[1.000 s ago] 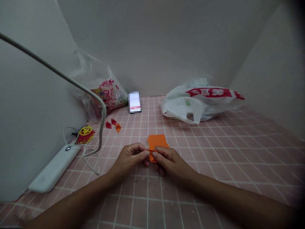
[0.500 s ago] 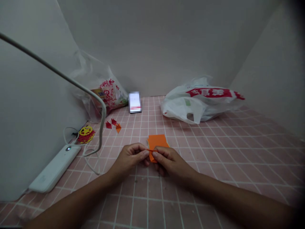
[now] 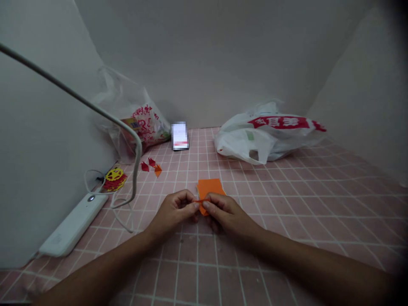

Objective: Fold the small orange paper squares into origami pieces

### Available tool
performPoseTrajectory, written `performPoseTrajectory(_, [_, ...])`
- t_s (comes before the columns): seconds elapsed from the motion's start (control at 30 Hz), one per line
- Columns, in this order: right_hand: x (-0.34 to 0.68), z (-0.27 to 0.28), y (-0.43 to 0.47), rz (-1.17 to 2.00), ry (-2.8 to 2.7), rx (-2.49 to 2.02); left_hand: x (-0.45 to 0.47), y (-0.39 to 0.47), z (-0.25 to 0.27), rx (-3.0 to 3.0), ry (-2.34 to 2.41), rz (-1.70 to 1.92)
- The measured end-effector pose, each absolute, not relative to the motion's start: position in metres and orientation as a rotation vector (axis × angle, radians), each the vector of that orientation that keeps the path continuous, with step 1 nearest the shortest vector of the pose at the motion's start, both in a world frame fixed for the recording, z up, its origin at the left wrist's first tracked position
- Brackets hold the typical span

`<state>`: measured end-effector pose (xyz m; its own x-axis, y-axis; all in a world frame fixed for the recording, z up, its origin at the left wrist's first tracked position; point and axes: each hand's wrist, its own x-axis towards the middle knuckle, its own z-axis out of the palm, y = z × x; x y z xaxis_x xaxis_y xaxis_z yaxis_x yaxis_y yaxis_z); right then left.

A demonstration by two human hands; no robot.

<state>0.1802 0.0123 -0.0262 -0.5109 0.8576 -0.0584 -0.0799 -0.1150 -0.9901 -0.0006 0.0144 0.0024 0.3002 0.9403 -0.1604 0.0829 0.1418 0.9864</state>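
A small folded piece of orange paper (image 3: 203,209) is pinched between my two hands. My left hand (image 3: 178,209) grips its left edge with thumb and forefinger. On the other side, the thumb and fingers of my right hand (image 3: 223,212) close on it, covering much of its surface. Just behind the fingers, a stack of orange paper sheets (image 3: 211,186) lies on the tabletop, its near part hidden by my hands. Further left sit small folded paper pieces: two red ones (image 3: 148,164) and an orange one (image 3: 158,171).
Pink tiled cloth (image 3: 178,272) covers the table. White plastic bags stand at back left (image 3: 149,123) and back right (image 3: 270,136), with a lit phone (image 3: 180,137) between. On the left lie yellow and red cut-outs (image 3: 114,178), a white power strip (image 3: 75,223) and a looping cable (image 3: 137,170).
My hands keep nearly the same pinch on the folded orange paper, with only a slight shift of the fingers. The whole view has moved a little; other things stay put.
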Motion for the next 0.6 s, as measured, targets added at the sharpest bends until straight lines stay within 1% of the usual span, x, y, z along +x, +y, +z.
performPoseTrajectory(0.1, [0.179,-0.025,0.011,1.560,-1.355,-0.897,-0.001,0.014,0.000,1.209,1.113,0.940])
performPoseTrajectory(0.2, [0.179,-0.024,0.010,1.341,-1.481,-0.876,0.000,0.013,-0.002,1.164,1.076,0.952])
performPoseTrajectory(0.37, [0.179,-0.023,0.009,1.232,-1.592,-0.966,0.001,0.009,-0.009,1.112,0.997,0.966])
performPoseTrajectory(0.6, [0.180,-0.019,0.010,1.138,-1.673,-0.999,0.001,0.010,-0.012,1.068,1.003,0.972])
